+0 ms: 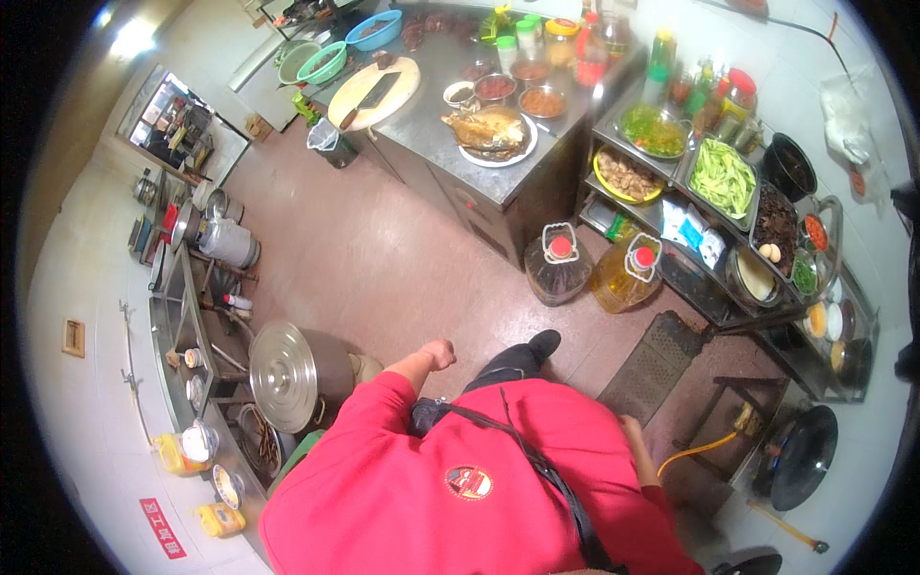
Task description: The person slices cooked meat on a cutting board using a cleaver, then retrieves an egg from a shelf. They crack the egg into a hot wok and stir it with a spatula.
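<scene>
My left hand (440, 353) hangs over the tiled floor with its fingers curled in, and I see nothing in it. It is nearest to a large stainless steel stockpot (332, 384) with a lid (283, 376), and apart from it. On the other side, my right forearm (640, 449) hangs by my body; the hand is mostly hidden behind my red top, so its fingers do not show. Ahead stands a steel worktable (431, 154). A whole cooked-looking bird (492, 131) lies on a white plate (519, 152) there, and a cleaver (377, 90) rests on a round chopping board (399, 77).
Two large oil jugs (557, 273) (627, 277) stand on the floor by the worktable. A steel shelf rack on the right carries sliced green vegetables (721, 177) and a yellow basket of ginger-like pieces (627, 175). A grate (647, 370) and a wok (803, 457) are at right.
</scene>
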Action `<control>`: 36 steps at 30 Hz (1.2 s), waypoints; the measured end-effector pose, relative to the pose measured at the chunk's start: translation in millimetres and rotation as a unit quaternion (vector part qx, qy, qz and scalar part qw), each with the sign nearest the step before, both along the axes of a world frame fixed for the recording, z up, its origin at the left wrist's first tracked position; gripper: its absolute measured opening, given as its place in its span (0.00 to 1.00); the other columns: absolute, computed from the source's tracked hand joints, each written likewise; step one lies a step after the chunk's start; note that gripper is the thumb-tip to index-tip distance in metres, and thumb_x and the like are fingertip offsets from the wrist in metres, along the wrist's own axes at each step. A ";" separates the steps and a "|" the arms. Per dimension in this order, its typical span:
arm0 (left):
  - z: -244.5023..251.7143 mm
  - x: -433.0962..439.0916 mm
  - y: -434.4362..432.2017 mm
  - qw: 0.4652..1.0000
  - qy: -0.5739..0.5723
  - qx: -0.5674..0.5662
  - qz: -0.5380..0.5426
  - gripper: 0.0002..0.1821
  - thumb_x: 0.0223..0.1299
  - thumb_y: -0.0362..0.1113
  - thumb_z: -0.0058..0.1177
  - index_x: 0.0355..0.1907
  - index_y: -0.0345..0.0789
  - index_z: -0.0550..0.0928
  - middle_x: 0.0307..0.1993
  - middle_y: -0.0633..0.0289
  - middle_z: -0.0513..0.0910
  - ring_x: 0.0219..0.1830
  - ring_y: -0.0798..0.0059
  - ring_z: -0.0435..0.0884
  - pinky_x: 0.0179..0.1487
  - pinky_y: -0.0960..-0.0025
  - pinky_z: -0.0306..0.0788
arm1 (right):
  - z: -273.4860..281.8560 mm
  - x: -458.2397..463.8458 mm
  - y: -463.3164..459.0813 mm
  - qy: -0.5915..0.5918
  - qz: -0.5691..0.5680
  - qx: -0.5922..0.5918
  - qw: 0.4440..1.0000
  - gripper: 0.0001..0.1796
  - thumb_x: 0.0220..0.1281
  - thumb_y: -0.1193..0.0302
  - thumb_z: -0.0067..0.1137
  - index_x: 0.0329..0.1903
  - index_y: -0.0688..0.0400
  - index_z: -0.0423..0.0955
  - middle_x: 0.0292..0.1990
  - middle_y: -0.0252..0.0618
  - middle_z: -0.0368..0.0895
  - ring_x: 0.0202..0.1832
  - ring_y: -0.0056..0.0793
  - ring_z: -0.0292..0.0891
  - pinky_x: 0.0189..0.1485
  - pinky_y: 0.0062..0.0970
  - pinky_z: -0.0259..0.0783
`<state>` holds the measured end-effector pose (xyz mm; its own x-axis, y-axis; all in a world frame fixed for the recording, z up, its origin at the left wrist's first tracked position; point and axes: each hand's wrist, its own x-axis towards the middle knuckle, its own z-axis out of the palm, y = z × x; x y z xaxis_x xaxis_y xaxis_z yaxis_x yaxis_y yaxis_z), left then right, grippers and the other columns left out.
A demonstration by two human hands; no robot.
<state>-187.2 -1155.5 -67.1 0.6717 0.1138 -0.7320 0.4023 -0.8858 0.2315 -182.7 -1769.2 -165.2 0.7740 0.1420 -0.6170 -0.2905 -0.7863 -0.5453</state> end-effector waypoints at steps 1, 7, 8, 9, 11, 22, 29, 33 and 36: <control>-0.5 11.0 -0.2 1.000 0.005 0.002 -0.018 0.22 0.59 0.47 0.55 0.45 0.32 0.88 0.51 0.42 0.87 0.57 0.47 0.84 0.60 0.52 0.77 | 0.3 -9.0 0.6 -0.007 0.010 -0.011 1.000 0.21 0.64 0.60 0.63 0.51 0.62 0.86 0.43 0.52 0.91 0.46 0.47 0.89 0.50 0.40 0.81; -17.5 104.2 -25.5 0.993 0.007 -0.013 -0.120 0.22 0.59 0.47 0.56 0.49 0.35 0.87 0.52 0.45 0.87 0.58 0.49 0.84 0.62 0.54 0.76 | 10.0 -83.8 -38.5 0.027 -0.244 0.070 0.967 0.15 0.64 0.63 0.63 0.47 0.60 0.85 0.33 0.48 0.87 0.36 0.44 0.86 0.37 0.42 0.79; -20.2 120.9 -33.3 0.989 -0.015 -0.024 -0.146 0.22 0.58 0.47 0.56 0.47 0.33 0.87 0.51 0.44 0.87 0.57 0.48 0.84 0.61 0.53 0.76 | 11.8 -94.2 -49.4 0.063 -0.323 0.110 0.938 0.13 0.65 0.64 0.62 0.45 0.59 0.85 0.29 0.45 0.85 0.32 0.41 0.85 0.31 0.42 0.78; -22.5 138.0 -42.2 0.984 -0.036 -0.036 -0.173 0.22 0.58 0.47 0.55 0.46 0.31 0.88 0.50 0.42 0.87 0.56 0.46 0.84 0.60 0.52 0.77 | 13.2 -103.9 -59.0 0.082 -0.390 0.118 0.910 0.11 0.65 0.66 0.61 0.43 0.58 0.83 0.27 0.43 0.83 0.29 0.38 0.82 0.28 0.40 0.75; -24.2 169.1 -60.4 0.974 -0.056 -0.054 -0.214 0.22 0.58 0.47 0.56 0.46 0.31 0.88 0.49 0.40 0.87 0.57 0.45 0.84 0.60 0.52 0.77 | 15.3 -130.1 -71.4 0.120 -0.531 0.135 0.828 0.06 0.65 0.68 0.59 0.39 0.57 0.80 0.23 0.38 0.77 0.25 0.32 0.77 0.21 0.36 0.70; -5.2 307.9 -135.6 0.930 -0.076 -0.112 -0.341 0.23 0.59 0.47 0.55 0.50 0.34 0.87 0.53 0.43 0.86 0.60 0.47 0.83 0.65 0.53 0.74 | -7.6 -273.4 7.9 0.035 -0.028 -0.256 0.966 0.08 0.55 0.65 0.63 0.28 0.56 0.84 0.32 0.45 0.87 0.34 0.46 0.85 0.38 0.44 0.80; -61.2 353.5 -80.2 0.935 -0.004 -0.079 -0.347 0.24 0.62 0.49 0.55 0.54 0.35 0.86 0.55 0.44 0.86 0.59 0.48 0.83 0.65 0.55 0.75 | 24.5 -167.2 78.0 -0.012 -0.004 -0.245 0.969 0.08 0.53 0.67 0.63 0.31 0.58 0.84 0.28 0.48 0.85 0.38 0.47 0.85 0.40 0.49 0.80; -82.4 369.7 -53.8 0.960 0.062 -0.032 -0.270 0.22 0.60 0.45 0.59 0.52 0.35 0.87 0.51 0.46 0.87 0.57 0.52 0.85 0.61 0.57 0.77 | 74.9 -77.8 63.7 -0.008 -0.326 -0.011 0.945 0.13 0.59 0.64 0.63 0.38 0.62 0.84 0.32 0.49 0.86 0.37 0.45 0.86 0.39 0.45 0.80; -84.9 369.3 -52.6 0.969 0.104 -0.019 -0.221 0.20 0.59 0.43 0.61 0.51 0.35 0.87 0.49 0.48 0.88 0.50 0.53 0.88 0.53 0.57 0.80 | 127.2 7.8 29.6 0.039 -0.457 -0.010 0.889 0.16 0.64 0.63 0.61 0.46 0.63 0.85 0.42 0.50 0.89 0.36 0.39 0.86 0.37 0.40 0.81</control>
